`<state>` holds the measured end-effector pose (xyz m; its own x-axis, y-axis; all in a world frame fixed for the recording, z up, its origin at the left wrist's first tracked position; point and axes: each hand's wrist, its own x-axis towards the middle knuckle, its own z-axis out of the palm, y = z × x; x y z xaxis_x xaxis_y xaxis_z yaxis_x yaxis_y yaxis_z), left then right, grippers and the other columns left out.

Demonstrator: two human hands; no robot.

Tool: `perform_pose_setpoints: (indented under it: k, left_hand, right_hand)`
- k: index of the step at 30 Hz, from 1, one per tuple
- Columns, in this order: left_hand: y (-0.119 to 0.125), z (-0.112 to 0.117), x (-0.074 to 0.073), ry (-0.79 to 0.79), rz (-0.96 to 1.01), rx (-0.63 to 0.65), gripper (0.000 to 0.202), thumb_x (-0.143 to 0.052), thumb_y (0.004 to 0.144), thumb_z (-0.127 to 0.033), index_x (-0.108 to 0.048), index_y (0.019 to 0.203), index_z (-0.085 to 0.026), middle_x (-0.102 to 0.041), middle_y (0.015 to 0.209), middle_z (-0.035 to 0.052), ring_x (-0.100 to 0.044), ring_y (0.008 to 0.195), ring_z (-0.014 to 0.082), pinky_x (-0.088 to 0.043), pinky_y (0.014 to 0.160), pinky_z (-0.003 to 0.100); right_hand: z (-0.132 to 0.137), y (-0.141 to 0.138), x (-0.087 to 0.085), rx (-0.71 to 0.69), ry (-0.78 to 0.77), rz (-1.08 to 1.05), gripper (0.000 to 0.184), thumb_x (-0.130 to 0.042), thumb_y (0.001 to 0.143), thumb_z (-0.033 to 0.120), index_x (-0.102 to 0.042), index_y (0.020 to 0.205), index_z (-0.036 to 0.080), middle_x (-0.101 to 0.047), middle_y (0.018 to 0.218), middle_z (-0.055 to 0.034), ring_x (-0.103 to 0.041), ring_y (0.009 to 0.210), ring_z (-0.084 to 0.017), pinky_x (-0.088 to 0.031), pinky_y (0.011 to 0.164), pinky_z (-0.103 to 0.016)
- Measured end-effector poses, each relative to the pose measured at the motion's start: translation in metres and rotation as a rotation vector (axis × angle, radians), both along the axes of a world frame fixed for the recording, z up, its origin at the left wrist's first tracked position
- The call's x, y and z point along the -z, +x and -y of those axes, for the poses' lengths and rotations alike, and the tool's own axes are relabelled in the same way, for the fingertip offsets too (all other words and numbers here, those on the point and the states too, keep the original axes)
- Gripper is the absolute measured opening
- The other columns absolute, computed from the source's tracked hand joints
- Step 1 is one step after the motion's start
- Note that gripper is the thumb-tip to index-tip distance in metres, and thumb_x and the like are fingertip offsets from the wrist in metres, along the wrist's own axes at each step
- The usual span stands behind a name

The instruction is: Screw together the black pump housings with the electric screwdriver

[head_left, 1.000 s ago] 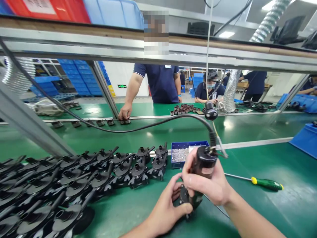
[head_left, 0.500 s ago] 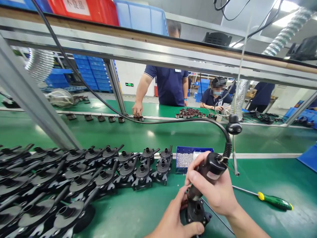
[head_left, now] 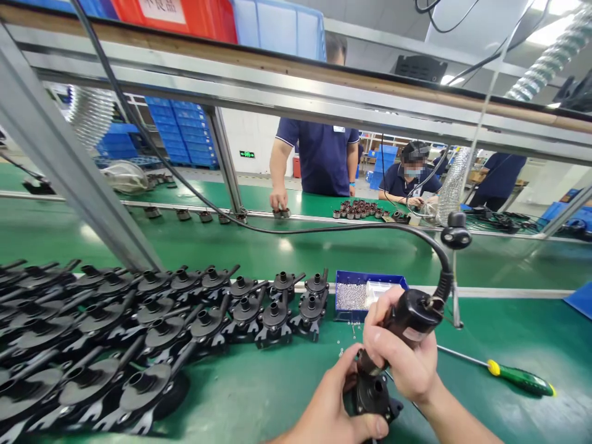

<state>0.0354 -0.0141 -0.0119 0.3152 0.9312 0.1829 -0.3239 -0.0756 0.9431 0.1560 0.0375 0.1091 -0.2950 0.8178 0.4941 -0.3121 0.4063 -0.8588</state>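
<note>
1. Under my right hand (head_left: 407,364) sits a black electric screwdriver (head_left: 407,317), clenched in my fist and tilted, its tip down on a small black pump housing (head_left: 374,398).
2. My left hand (head_left: 330,410) wraps the housing from the left and below, pinning it to the green bench mat (head_left: 259,394) right beside my right wrist.
3. Compared with a second ago, the driver has tilted further over and sunk lower onto the housing, and my view has shifted down and to the left; I judge a screw is being driven home now.
4. Half a second ago the driver body stood a little higher; my left thumb has since closed further around the housing's base.
5. Just beyond the driver lies a blue tray of small screws (head_left: 356,296), with a few loose screws on the mat near it.
6. Left of my grip, rows of black pump housings (head_left: 152,320) cover the mat.
7. Right of my grip lies a green-handled screwdriver (head_left: 520,379), well apart.
8. Far across the belt, a co-worker's hand (head_left: 278,200) rests on small parts.
</note>
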Motion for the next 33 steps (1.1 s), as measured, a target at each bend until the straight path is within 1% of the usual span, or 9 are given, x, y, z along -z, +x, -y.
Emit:
perform_pose_setpoints:
  k: [3, 7, 10, 12, 18, 24, 28, 31, 33]
  left_hand:
    - [-0.001, 0.001, 0.004, -0.002, -0.009, 0.006, 0.089, -0.101, 0.070, -0.039, -0.057, 0.146, -0.024, -0.069, 0.140, 0.0143, -0.065, 0.132, 0.0411, -0.049, 0.113, 0.051]
    - [-0.001, 0.001, 0.007, 0.001, 0.012, 0.038, 0.096, -0.102, 0.070, -0.044, -0.054, 0.150, -0.024, -0.067, 0.147, 0.0165, -0.062, 0.138, 0.0425, -0.048, 0.116, 0.052]
    - [-0.001, 0.000, 0.007, 0.030, 0.026, 0.050, 0.098, -0.102, 0.070, -0.049, -0.055, 0.152, -0.023, -0.067, 0.147, 0.0176, -0.062, 0.138, 0.0437, -0.049, 0.114, 0.053]
    - [-0.001, 0.000, 0.007, 0.032, 0.029, 0.058, 0.100, -0.101, 0.071, -0.050, -0.054, 0.154, -0.023, -0.064, 0.152, 0.0181, -0.060, 0.140, 0.0441, -0.048, 0.115, 0.054]
    - [0.000, 0.001, 0.010, -0.015, 0.015, 0.039, 0.105, -0.103, 0.067, -0.052, -0.053, 0.155, -0.024, -0.064, 0.151, 0.0177, -0.060, 0.141, 0.0441, -0.045, 0.120, 0.057]
    - [-0.004, 0.003, 0.009, -0.042, -0.105, 0.004, 0.114, -0.104, 0.062, -0.054, -0.052, 0.158, -0.023, -0.061, 0.155, 0.0189, -0.056, 0.143, 0.0455, -0.041, 0.124, 0.061]
    - [-0.007, -0.002, 0.008, -0.024, -0.138, -0.014, 0.109, -0.103, 0.065, -0.050, -0.052, 0.157, -0.024, -0.068, 0.145, 0.0164, -0.062, 0.134, 0.0428, -0.046, 0.119, 0.058]
    - [-0.008, -0.008, 0.009, 0.000, -0.174, -0.072, 0.109, -0.101, 0.068, -0.046, -0.047, 0.160, -0.025, -0.072, 0.135, 0.0138, -0.066, 0.127, 0.0396, -0.049, 0.116, 0.054]
    - [-0.009, -0.011, 0.009, 0.019, -0.191, -0.077, 0.107, -0.100, 0.070, -0.043, -0.046, 0.161, -0.024, -0.074, 0.129, 0.0120, -0.068, 0.122, 0.0376, -0.052, 0.112, 0.051]
  right_hand:
    - [0.002, 0.002, 0.000, -0.010, -0.010, -0.024, 0.020, -0.077, 0.098, 0.034, -0.060, 0.094, 0.024, -0.056, 0.072, 0.0042, -0.045, 0.045, -0.010, -0.035, 0.045, -0.026]
    - [0.009, -0.003, -0.011, 0.037, -0.100, 0.009, 0.023, -0.078, 0.100, 0.038, -0.061, 0.096, 0.024, -0.057, 0.073, 0.0051, -0.048, 0.049, -0.011, -0.040, 0.050, -0.026]
    - [0.013, -0.006, -0.016, 0.058, -0.122, 0.062, 0.022, -0.079, 0.099, 0.039, -0.063, 0.102, 0.024, -0.066, 0.079, 0.0016, -0.061, 0.058, -0.015, -0.050, 0.056, -0.029]
    - [0.015, -0.006, -0.015, 0.049, -0.125, 0.072, 0.020, -0.078, 0.100, 0.038, -0.063, 0.103, 0.025, -0.068, 0.079, 0.0020, -0.064, 0.060, -0.016, -0.053, 0.058, -0.029]
    - [0.008, -0.004, -0.003, 0.123, -0.059, 0.063, 0.021, -0.077, 0.103, 0.034, -0.059, 0.098, 0.024, -0.058, 0.075, 0.0051, -0.053, 0.050, -0.010, -0.042, 0.049, -0.024]
    - [0.003, -0.006, -0.005, 0.157, -0.019, 0.084, 0.017, -0.075, 0.105, 0.030, -0.061, 0.099, 0.024, -0.060, 0.072, 0.0056, -0.056, 0.050, -0.009, -0.048, 0.050, -0.021]
    - [0.011, -0.001, -0.015, 0.153, -0.004, 0.033, 0.014, -0.077, 0.104, 0.028, -0.064, 0.103, 0.025, -0.066, 0.076, 0.0044, -0.062, 0.054, -0.010, -0.053, 0.053, -0.021]
    - [0.022, 0.004, -0.022, 0.078, -0.019, -0.095, 0.017, -0.079, 0.103, 0.026, -0.062, 0.105, 0.027, -0.069, 0.082, 0.0044, -0.066, 0.056, -0.010, -0.056, 0.056, -0.022]
    - [0.027, 0.006, -0.024, 0.010, -0.045, -0.112, 0.018, -0.079, 0.104, 0.027, -0.061, 0.106, 0.028, -0.070, 0.082, 0.0042, -0.066, 0.056, -0.010, -0.057, 0.057, -0.022]
